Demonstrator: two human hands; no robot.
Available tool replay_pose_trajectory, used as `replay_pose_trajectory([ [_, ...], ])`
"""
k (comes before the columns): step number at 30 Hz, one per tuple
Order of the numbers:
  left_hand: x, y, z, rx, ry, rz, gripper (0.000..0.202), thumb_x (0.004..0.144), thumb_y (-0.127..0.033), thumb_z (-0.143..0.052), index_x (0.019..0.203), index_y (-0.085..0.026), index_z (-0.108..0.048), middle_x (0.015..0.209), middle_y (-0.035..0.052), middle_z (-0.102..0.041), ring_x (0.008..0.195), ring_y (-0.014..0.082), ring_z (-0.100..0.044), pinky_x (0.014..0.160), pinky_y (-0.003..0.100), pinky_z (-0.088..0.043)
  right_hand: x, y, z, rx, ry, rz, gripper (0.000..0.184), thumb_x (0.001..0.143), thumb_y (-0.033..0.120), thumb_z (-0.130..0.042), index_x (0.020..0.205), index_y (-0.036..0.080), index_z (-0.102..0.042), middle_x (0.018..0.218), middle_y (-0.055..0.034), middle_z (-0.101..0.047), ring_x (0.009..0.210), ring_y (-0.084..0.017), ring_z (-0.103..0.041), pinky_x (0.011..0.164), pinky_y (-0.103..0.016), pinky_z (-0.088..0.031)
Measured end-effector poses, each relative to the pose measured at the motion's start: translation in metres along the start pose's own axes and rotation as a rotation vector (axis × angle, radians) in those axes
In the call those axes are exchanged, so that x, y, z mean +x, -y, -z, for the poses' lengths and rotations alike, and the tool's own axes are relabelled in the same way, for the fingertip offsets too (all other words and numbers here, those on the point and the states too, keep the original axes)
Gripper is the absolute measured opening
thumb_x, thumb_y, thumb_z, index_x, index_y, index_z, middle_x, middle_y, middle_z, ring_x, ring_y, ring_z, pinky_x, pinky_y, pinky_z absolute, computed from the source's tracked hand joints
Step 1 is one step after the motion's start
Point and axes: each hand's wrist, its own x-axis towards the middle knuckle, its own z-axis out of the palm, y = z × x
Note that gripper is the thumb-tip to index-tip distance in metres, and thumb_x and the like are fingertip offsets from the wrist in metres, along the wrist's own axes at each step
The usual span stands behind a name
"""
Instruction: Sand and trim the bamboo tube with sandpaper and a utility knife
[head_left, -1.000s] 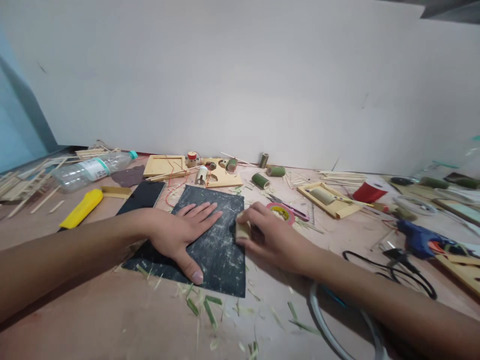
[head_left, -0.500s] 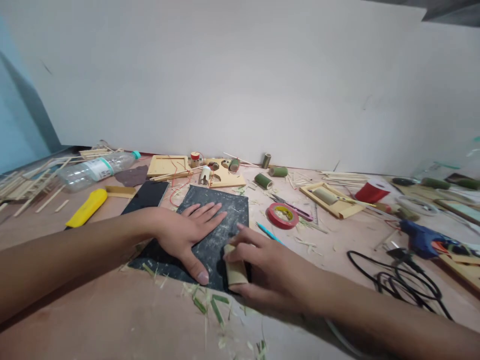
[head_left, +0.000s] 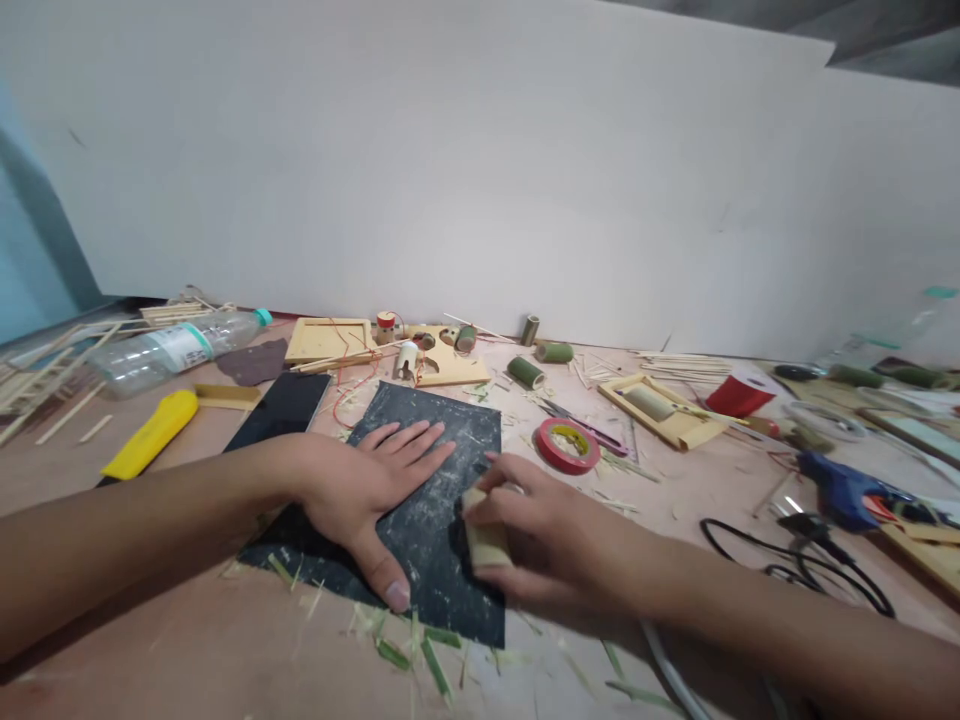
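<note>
My left hand [head_left: 360, 490] lies flat with fingers spread on a dark sheet of sandpaper [head_left: 435, 520], pinning it to the brown table. My right hand [head_left: 540, 535] is closed round a short pale bamboo tube [head_left: 486, 535] and presses it against the sandpaper's right half. Pale dust streaks the sheet. Green bamboo shavings [head_left: 420, 650] lie along its near edge.
A red tape roll [head_left: 567, 445] and scissors lie right of the sheet. A black phone [head_left: 279, 408], yellow cutter [head_left: 148, 448] and plastic bottle [head_left: 172, 345] lie left. Wooden boards, green bamboo pieces [head_left: 525, 372], a blue glue gun [head_left: 847, 490] and black cable [head_left: 795, 560] crowd the back and right.
My right hand dragged the bamboo tube from the sheet's far right edge toward me, then a little back up. My left hand stayed flat on the sandpaper.
</note>
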Motion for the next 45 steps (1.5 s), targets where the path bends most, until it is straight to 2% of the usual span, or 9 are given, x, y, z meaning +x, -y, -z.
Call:
replay_pose_trajectory([
  [6, 0.0, 0.002, -0.003, -0.021, -0.032, -0.005, 0.147, 0.067, -0.08, -0.075, 0.162, -0.016, 0.018, 0.164, 0.0154, 0.029, 0.152, 0.0402, 0.023, 0.122, 0.065, 0.002, 0.039, -0.061, 0.017, -0.185, -0.21, -0.179, 0.016, 0.09, 0.027, -0.069, 0.104, 0.02, -0.063, 0.104, -0.0082, -0.053, 0.093, -0.024, -0.059, 0.084, -0.041, -0.051],
  [10, -0.001, 0.002, -0.004, -0.046, -0.038, 0.004, 0.147, 0.068, -0.08, -0.075, 0.162, -0.013, 0.016, 0.164, 0.0153, 0.027, 0.152, 0.0395, 0.023, 0.123, 0.063, 0.003, 0.033, -0.027, 0.006, -0.157, -0.178, -0.153, 0.017, 0.089, 0.031, -0.071, 0.1, 0.021, -0.064, 0.098, -0.0051, -0.052, 0.084, -0.02, -0.058, 0.075, -0.035, -0.051],
  [13, -0.001, 0.002, -0.004, -0.041, -0.033, 0.01, 0.148, 0.068, -0.081, -0.074, 0.161, -0.009, 0.016, 0.165, 0.0156, 0.026, 0.153, 0.0378, 0.023, 0.124, 0.059, 0.004, 0.027, -0.008, -0.002, -0.061, -0.036, 0.017, 0.018, 0.088, 0.031, -0.072, 0.103, 0.023, -0.065, 0.104, -0.0056, -0.055, 0.092, -0.021, -0.059, 0.078, -0.032, -0.051],
  [19, 0.0, 0.003, -0.006, -0.024, -0.062, -0.008, 0.146, 0.069, -0.081, -0.073, 0.162, -0.012, 0.017, 0.166, 0.0148, 0.025, 0.154, 0.0368, 0.021, 0.124, 0.061, 0.002, 0.033, -0.013, -0.002, -0.125, -0.214, -0.169, 0.012, 0.089, 0.028, -0.069, 0.097, 0.022, -0.063, 0.099, -0.0055, -0.053, 0.083, -0.02, -0.057, 0.076, -0.036, -0.05],
  [23, 0.0, 0.004, -0.008, -0.032, -0.07, -0.016, 0.148, 0.067, -0.082, -0.073, 0.162, -0.008, 0.014, 0.166, 0.0171, 0.023, 0.155, 0.0368, 0.02, 0.125, 0.057, 0.003, 0.028, 0.001, -0.007, -0.004, -0.009, 0.1, 0.023, 0.085, 0.03, -0.075, 0.105, 0.025, -0.066, 0.109, -0.0064, -0.058, 0.095, -0.021, -0.059, 0.081, -0.032, -0.051],
  [28, 0.0, 0.005, -0.009, -0.068, -0.109, -0.035, 0.151, 0.064, -0.08, -0.077, 0.163, -0.007, 0.012, 0.167, 0.0198, 0.019, 0.154, 0.0404, 0.017, 0.125, 0.059, 0.001, 0.032, -0.015, -0.002, -0.141, -0.218, -0.191, 0.018, 0.087, 0.029, -0.071, 0.101, 0.019, -0.064, 0.1, -0.0071, -0.052, 0.084, -0.022, -0.057, 0.075, -0.036, -0.049],
  [34, 0.003, 0.005, -0.009, -0.036, -0.103, 0.014, 0.147, 0.069, -0.081, -0.072, 0.162, -0.004, 0.012, 0.165, 0.0192, 0.022, 0.154, 0.0386, 0.019, 0.125, 0.058, 0.001, 0.027, -0.006, -0.007, -0.06, -0.074, 0.089, 0.027, 0.084, 0.032, -0.079, 0.106, 0.024, -0.066, 0.101, -0.0054, -0.06, 0.095, -0.023, -0.059, 0.088, -0.038, -0.047],
  [38, 0.007, 0.008, -0.008, -0.007, -0.142, 0.061, 0.145, 0.07, -0.082, -0.069, 0.162, -0.003, 0.011, 0.165, 0.0197, 0.021, 0.154, 0.0384, 0.018, 0.125, 0.057, -0.001, 0.027, -0.009, -0.002, -0.057, -0.113, 0.008, 0.024, 0.091, 0.039, -0.074, 0.106, 0.023, -0.066, 0.098, -0.0049, -0.062, 0.095, -0.023, -0.06, 0.093, -0.043, -0.046],
  [45, 0.007, 0.009, -0.009, -0.027, -0.163, 0.05, 0.146, 0.067, -0.082, -0.071, 0.164, -0.005, 0.007, 0.166, 0.0219, 0.016, 0.154, 0.0414, 0.015, 0.125, 0.059, -0.004, 0.035, -0.022, -0.003, -0.098, -0.094, 0.058, 0.024, 0.086, 0.033, -0.075, 0.107, 0.024, -0.066, 0.105, -0.0061, -0.059, 0.095, -0.022, -0.06, 0.083, -0.035, -0.052],
])
